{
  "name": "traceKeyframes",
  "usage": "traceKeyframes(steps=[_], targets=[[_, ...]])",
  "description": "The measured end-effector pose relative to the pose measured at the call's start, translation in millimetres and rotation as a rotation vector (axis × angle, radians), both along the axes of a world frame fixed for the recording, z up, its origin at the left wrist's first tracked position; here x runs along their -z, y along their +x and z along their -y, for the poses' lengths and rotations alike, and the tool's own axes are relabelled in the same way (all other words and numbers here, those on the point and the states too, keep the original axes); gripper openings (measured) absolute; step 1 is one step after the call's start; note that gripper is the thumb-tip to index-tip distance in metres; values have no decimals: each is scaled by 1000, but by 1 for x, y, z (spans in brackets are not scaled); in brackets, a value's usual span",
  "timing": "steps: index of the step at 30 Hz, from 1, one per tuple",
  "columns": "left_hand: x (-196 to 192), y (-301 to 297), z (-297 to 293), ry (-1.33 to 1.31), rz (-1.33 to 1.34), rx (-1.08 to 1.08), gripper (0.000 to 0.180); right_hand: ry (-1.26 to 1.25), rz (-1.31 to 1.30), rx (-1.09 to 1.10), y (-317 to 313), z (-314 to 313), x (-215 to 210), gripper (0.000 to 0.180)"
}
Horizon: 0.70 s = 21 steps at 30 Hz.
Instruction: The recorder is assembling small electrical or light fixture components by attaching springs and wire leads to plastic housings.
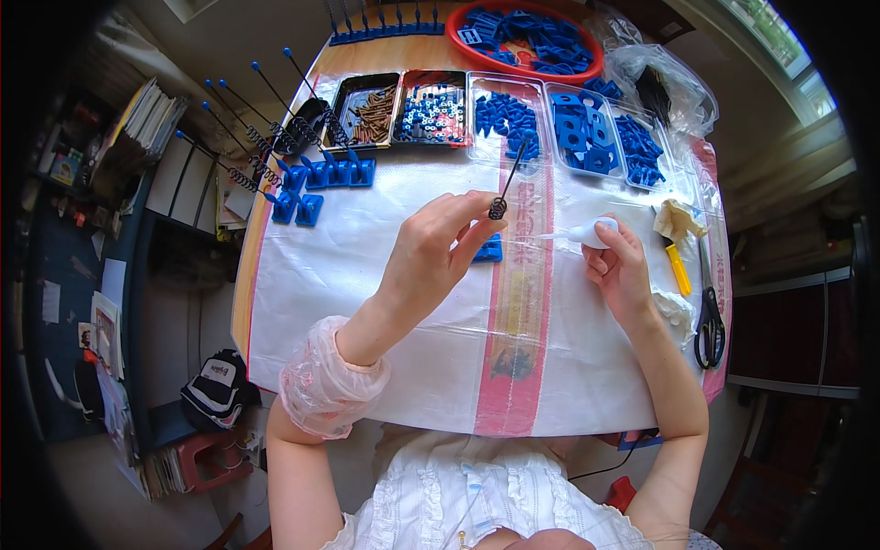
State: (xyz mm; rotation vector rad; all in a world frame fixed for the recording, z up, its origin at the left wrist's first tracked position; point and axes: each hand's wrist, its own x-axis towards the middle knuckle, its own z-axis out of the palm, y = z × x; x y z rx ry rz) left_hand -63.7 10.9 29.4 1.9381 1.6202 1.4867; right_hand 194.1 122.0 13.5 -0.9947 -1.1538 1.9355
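Note:
My left hand [429, 249] pinches a black coil spring [498, 209] between thumb and fingertips, above the middle of the covered table. A thin black rod with a blue tip rises from the spring. Just below these fingers a blue plastic base [489, 249] lies on the sheet, partly hidden by the hand. My right hand [625, 270] is closed around a small white squeeze bottle [594, 233]. The bottle's fine nozzle points left toward the blue base, apart from it and from the spring.
Trays of brown screws [373, 117], small nuts [434, 115] and blue parts [506, 124] line the back, before a red basin [600, 66]. Blue bases with spring rods [353, 172] stand at left. A yellow-handled knife [678, 268] and black scissors [709, 335] lie at right.

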Motion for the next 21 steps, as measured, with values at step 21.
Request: traceKeyframes(steps=[21], targets=[[-2,1,0,-11,8,7,17,-16,-17,17,4,-5,3,18]])
